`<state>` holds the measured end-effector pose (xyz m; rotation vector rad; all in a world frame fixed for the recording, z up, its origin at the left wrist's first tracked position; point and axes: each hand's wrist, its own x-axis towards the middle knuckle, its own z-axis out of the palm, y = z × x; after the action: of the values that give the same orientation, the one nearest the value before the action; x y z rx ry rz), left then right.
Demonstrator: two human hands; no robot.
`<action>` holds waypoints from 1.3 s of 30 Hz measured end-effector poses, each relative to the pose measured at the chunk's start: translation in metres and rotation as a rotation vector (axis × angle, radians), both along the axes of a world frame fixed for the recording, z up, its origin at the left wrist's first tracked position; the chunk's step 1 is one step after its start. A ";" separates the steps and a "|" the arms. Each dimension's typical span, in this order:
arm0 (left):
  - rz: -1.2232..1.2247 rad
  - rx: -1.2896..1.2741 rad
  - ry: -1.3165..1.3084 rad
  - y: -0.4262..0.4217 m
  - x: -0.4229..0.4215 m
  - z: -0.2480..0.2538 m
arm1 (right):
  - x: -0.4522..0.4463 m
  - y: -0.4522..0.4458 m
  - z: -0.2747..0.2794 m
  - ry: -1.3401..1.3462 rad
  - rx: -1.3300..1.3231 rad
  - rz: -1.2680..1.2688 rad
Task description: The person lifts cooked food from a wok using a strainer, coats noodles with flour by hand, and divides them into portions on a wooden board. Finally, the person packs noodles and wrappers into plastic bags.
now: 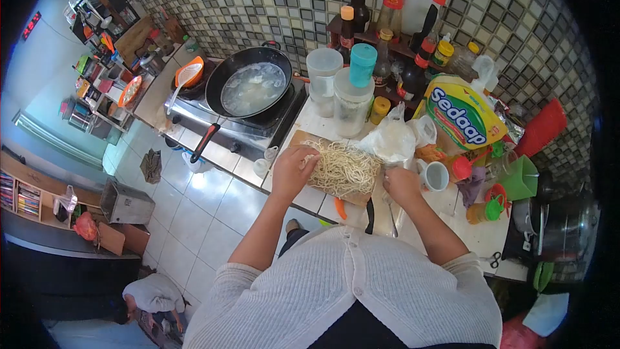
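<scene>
Head view, looking down on a kitchen counter. At the centre of the frame, a loose heap of pale cream noodles (345, 171) lies on a flat brown wooden board (301, 136), its long axis running left to right between two bare hands. The left hand (296, 167) is nearer, fingers bent inward over the heap's left end; whether they pinch any strands, I cannot tell. The right hand (402, 185) curls just beyond the right end; its grip is hidden. Right of centre, a yellow-and-green plastic pack (462, 113) reads "Sedaap"; bottle labels are too small to read.
</scene>
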<state>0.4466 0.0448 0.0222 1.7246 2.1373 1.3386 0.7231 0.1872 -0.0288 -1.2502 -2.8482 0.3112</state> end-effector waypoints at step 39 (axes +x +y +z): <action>0.305 -0.349 0.333 0.071 -0.274 0.052 | -0.016 -0.007 0.118 0.501 -0.078 0.040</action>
<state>0.1724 0.1157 0.0746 1.6159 2.7051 0.6900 0.7073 0.1800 0.0887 -0.9546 -2.4500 0.6401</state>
